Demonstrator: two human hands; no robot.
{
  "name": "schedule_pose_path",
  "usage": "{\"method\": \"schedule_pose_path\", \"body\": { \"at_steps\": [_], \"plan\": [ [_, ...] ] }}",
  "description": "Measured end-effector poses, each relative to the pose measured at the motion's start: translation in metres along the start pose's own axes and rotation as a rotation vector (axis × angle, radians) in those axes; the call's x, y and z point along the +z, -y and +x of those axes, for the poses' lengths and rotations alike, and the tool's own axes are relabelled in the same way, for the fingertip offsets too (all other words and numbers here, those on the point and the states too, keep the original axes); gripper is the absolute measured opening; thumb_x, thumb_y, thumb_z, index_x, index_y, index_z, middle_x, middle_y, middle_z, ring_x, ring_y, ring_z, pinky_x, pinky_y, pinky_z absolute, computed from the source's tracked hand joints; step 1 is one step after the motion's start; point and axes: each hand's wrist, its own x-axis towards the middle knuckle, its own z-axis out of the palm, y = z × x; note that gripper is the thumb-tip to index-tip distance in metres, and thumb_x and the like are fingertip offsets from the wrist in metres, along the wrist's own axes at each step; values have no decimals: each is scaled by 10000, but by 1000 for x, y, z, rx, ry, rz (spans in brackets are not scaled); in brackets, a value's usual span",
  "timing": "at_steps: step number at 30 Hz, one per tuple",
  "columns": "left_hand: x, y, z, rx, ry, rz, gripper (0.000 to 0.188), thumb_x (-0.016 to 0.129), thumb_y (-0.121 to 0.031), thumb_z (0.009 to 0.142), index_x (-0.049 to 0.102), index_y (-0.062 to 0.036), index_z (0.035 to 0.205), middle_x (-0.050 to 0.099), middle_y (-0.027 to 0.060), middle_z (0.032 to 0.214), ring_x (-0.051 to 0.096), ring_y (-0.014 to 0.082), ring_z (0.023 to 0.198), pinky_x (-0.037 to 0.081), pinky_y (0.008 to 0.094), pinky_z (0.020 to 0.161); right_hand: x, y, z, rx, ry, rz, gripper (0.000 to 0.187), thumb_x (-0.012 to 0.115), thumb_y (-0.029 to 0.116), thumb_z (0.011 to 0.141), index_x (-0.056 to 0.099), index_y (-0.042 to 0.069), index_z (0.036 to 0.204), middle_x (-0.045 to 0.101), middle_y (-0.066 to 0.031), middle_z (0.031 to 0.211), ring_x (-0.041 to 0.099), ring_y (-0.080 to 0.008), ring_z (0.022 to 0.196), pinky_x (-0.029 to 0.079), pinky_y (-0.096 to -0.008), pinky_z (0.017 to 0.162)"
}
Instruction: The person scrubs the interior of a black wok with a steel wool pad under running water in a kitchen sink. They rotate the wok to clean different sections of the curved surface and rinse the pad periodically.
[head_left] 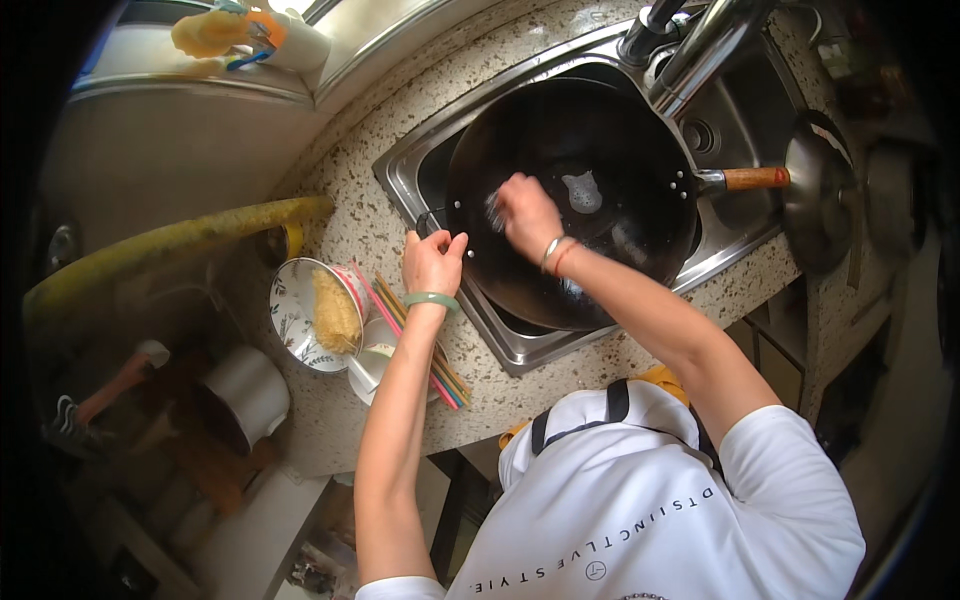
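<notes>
A large dark wok (540, 130) rests across the steel sink, its wooden-tipped handle (755, 178) pointing right. My left hand (434, 268), with a green bangle at the wrist, grips the wok's small side handle (428, 215) at the left rim. Inside the wok, my right hand (532, 218) is closed on a silvery steel wool scrubber (493, 212), pressed against the left part of the inner surface; motion blurs both. A patch of whitish suds (582, 192) lies near the wok's middle.
Left of the wok, a patterned white bowl (290, 325) holds a yellowish scrubber (336, 312); colored chopsticks (445, 372) lie beside it. A chrome faucet (690, 75) overhangs the sink (515, 360). A round lid (815, 195) stands right. A yellow curved pipe (150, 240) runs left.
</notes>
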Motion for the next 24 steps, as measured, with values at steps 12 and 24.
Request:
{"method": "schedule_pose_path", "body": {
  "at_steps": [12, 24],
  "plan": [
    [-3, -7, 3, -43, 29, 6, 314, 766, -366, 823, 726, -55, 843, 575, 183, 916, 610, 377, 859, 484, 463, 758, 2, -7, 11, -11, -111, 32, 120, 619, -31, 773, 573, 58, 838, 551, -123, 904, 550, -342, 903, 501, -439, 762],
    [0, 0, 4, -71, 70, 0, 344, 744, -382, 836, 699, -42, 796, 563, 193, 918, 593, 386, 855, 472, 474, 757, 5, 7, 11, 20, -160, 116, 132, 643, -40, 782, 574, 40, 861, 556, -121, 908, 545, -345, 889, 483, -431, 758]
  ]
}}
